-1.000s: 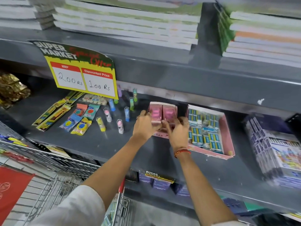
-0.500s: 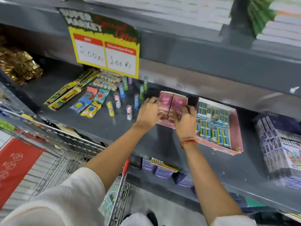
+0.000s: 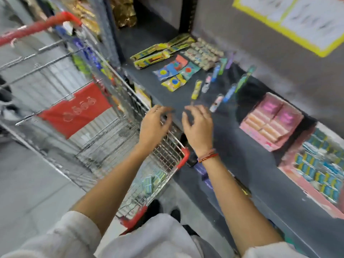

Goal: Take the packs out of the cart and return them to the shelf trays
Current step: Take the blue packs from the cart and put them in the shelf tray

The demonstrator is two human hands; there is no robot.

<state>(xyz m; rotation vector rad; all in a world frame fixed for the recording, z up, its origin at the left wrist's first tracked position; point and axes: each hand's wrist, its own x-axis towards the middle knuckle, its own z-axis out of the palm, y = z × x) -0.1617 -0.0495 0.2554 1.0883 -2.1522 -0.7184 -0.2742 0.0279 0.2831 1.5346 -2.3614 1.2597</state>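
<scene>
The wire shopping cart point(image 3: 104, 127) with red trim stands left of the grey shelf point(image 3: 232, 151). Green and blue packs point(image 3: 151, 181) lie in its near corner. On the shelf sits a pink tray point(image 3: 260, 138) filled with pink packs point(image 3: 273, 116), and to its right a second pink tray point(image 3: 305, 185) with blue and yellow packs point(image 3: 320, 170). My left hand point(image 3: 153, 125) hovers over the cart's right rim, fingers apart, holding nothing. My right hand point(image 3: 198, 127) is beside it over the shelf's front edge, also open and empty. The frame is blurred.
Small upright tubes point(image 3: 214, 86) and flat coloured sachets point(image 3: 173, 73) are scattered on the shelf beyond my hands. A yellow-bordered price sign point(image 3: 290, 21) hangs from the shelf above. Gold packets point(image 3: 124, 12) sit at the back left. A red panel point(image 3: 74, 110) hangs on the cart.
Both hands have let go of the pink packs, which now rest in their tray, and have moved left toward the cart. The view has swung left and down.
</scene>
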